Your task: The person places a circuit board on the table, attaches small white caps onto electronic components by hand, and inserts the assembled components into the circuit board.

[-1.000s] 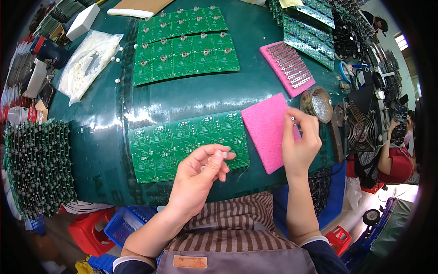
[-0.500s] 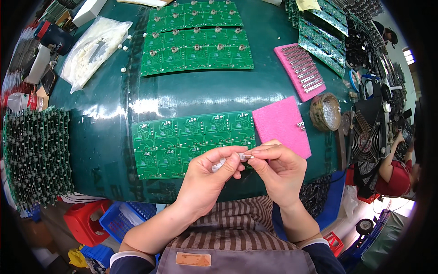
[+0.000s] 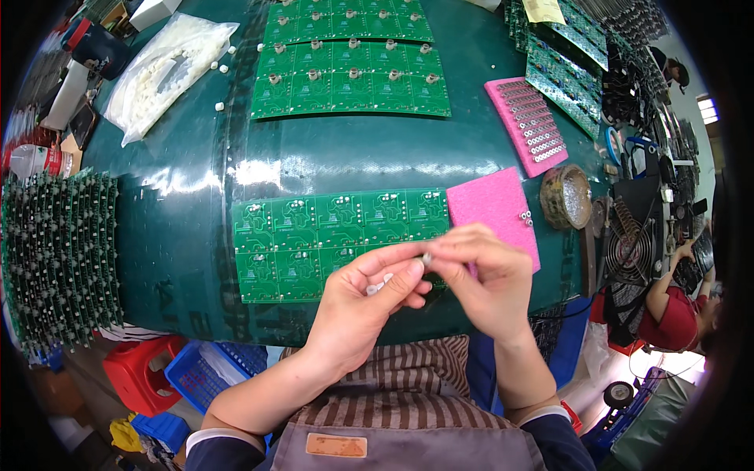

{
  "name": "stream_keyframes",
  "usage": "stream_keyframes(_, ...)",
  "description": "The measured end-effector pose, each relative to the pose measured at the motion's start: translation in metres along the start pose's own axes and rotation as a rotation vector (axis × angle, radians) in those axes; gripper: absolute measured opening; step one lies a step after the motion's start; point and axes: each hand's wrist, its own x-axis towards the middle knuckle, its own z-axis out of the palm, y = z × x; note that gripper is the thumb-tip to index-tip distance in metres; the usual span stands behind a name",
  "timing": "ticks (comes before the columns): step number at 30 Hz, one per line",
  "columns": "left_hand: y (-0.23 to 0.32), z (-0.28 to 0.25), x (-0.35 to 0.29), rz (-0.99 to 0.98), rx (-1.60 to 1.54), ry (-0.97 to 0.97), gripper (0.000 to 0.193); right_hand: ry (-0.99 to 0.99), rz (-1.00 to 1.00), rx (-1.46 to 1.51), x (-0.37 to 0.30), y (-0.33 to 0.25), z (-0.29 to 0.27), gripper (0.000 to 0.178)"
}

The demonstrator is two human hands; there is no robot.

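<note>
Above the near edge of the green circuit board panel (image 3: 294,224), my two hands meet. My left hand (image 3: 353,294) is closed, pinching a small light-coloured part (image 3: 426,257) between thumb and forefinger. Small white plastic pieces (image 3: 378,285) are tucked in its curled fingers. My right hand (image 3: 488,279) is closed at the same small part, its fingertips blurred by motion; what they grip is hard to make out. Beyond it lies a pink foam block (image 3: 488,206) with a few small white-topped parts (image 3: 526,218) at its right side.
Circuit board panels with mounted parts (image 3: 351,82) lie at the back. A plastic bag of white pieces (image 3: 161,71) sits back left, stacked boards (image 3: 59,263) at left. Right are a pink foam block with rows of parts (image 3: 530,125) and a round bowl (image 3: 550,200). Another person (image 3: 667,318) sits far right.
Thin leads visible between my fingertips earlier no longer show. My right hand's fingers have shifted and blurred over the small part. The left hand keeps its hold; the view has shifted slightly.
</note>
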Motion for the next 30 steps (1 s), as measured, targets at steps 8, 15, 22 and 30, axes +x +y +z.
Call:
stream_keyframes(8, -0.003, -0.001, -0.001, 0.053, -0.062, -0.015, 0.034, 0.019, 0.141, -0.271, 0.045, 0.023, -0.006, 0.010)
stream_keyframes(15, -0.003, -0.004, 0.001, 0.056, -0.050, -0.032, 0.030, -0.019, 0.213, -0.317, 0.052, 0.020, -0.005, 0.010)
stream_keyframes(22, 0.001, -0.004, 0.001, 0.017, -0.101, -0.024, 0.026, 0.003, 0.210, -0.322, 0.053, 0.019, -0.002, 0.010)
stream_keyframes(30, 0.003, -0.008, -0.001, -0.018, -0.149, -0.036, 0.028, 0.016, 0.180, -0.327, 0.049, 0.023, -0.002, 0.009)
